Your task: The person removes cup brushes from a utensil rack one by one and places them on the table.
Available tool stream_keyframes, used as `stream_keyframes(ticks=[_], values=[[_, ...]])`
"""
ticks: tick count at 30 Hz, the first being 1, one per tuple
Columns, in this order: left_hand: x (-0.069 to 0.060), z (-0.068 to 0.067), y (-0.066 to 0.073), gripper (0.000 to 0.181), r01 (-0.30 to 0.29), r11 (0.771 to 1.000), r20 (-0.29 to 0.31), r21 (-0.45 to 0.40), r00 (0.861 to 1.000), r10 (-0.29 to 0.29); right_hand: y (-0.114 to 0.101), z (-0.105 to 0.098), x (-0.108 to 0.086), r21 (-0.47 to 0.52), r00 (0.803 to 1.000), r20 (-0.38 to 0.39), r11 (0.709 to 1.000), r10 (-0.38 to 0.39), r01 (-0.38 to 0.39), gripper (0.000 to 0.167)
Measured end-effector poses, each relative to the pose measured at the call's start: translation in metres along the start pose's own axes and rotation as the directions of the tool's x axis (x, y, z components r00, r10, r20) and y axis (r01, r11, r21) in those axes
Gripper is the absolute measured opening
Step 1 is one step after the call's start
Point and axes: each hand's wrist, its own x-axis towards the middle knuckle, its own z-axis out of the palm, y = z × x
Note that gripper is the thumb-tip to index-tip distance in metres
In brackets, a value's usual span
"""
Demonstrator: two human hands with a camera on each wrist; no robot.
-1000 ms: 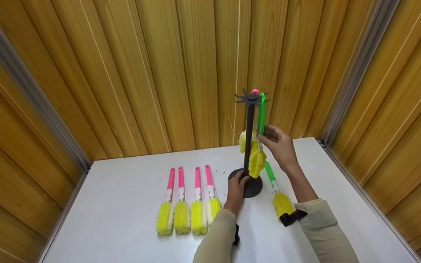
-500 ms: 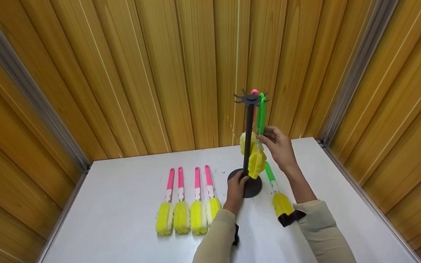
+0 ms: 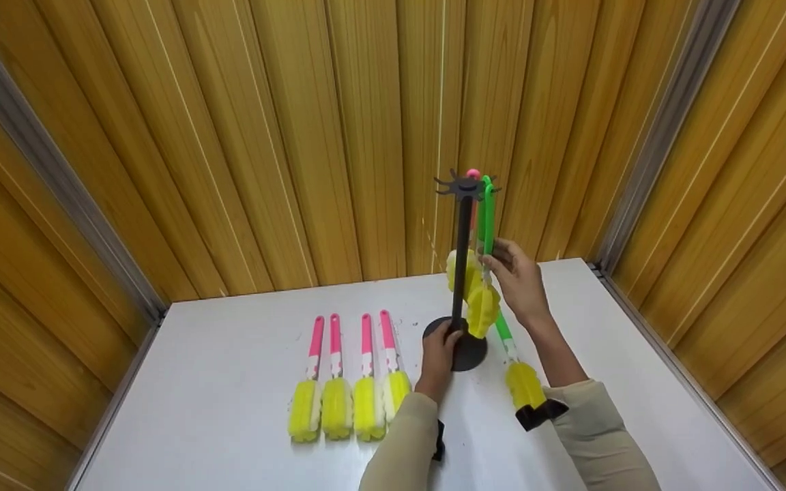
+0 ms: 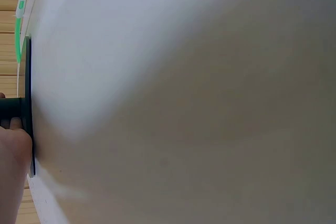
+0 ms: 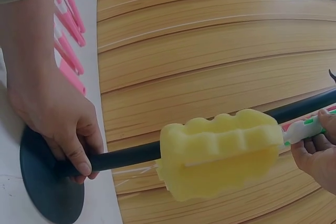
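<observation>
My left hand (image 3: pixel 437 361) grips the foot of the pole of a black hook stand (image 3: pixel 462 259), just above its round base. With my right hand (image 3: pixel 521 286) I pinch the white lower handle of a green-handled sponge brush (image 3: pixel 489 221). That brush hangs upright by the hooks on the stand's right side, its yellow sponge downward. In the right wrist view its sponge (image 5: pixel 220 153) covers part of the pole. Behind it a pink-handled brush (image 3: pixel 473 174) hangs too, and more green shows beside the held handle. Whether the held brush's loop is fully over a hook, I cannot tell.
Several pink-handled sponge brushes (image 3: pixel 367 334) lie in a row on the white table (image 3: pixel 229 382), left of the stand. Another green-handled brush (image 3: pixel 522 382) lies to the right, partly under my right wrist strap. Wood-look panel walls (image 3: pixel 297 136) enclose the table.
Both hands keep their holds. The held brush's sponge has swung slightly to the right and turned a little; the head view has shifted slightly.
</observation>
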Motion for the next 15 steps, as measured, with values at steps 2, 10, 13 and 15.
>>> stream_keyframes(ticks=[2,10,13,15], values=[[0.0,0.0004,0.0,0.028,0.006,1.0,0.001,0.005,1.0,-0.006,-0.0018,0.0008,-0.0008,-0.001,1.0,-0.006,1.0,-0.001,0.001,0.045],[-0.0008,0.0014,0.0005,0.028,-0.018,1.0,0.001,0.001,1.0,0.018,-0.006,0.0012,-0.0018,-0.009,1.0,-0.014,1.0,0.0,0.0,0.048],[-0.0005,0.0012,0.0004,0.027,-0.007,1.0,-0.002,0.005,1.0,0.007,-0.0066,0.0009,-0.0015,-0.014,1.0,-0.012,1.0,0.002,-0.002,0.048],[-0.0001,0.0012,0.0002,0.027,0.0,1.0,-0.001,0.001,1.0,0.0,-0.0065,0.0003,-0.0014,-0.019,1.0,-0.01,1.0,0.0,0.0,0.048]])
